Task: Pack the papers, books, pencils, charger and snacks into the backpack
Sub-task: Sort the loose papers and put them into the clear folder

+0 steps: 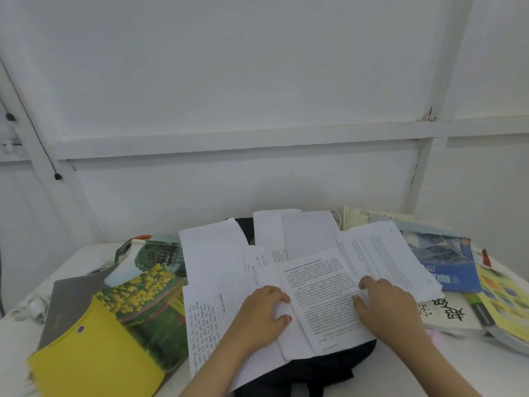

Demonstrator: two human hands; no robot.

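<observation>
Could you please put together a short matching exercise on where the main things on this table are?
Things:
1. backpack
2. yellow folder
3. blue book
4. printed sheet

Places:
A. nearest the left edge of the view
B. under the fingers of the right hand
C. in the centre, mostly hidden beneath the loose papers
D. to the right of the papers, partly covered by them

Pairs: 1-C, 2-A, 3-D, 4-B
</observation>
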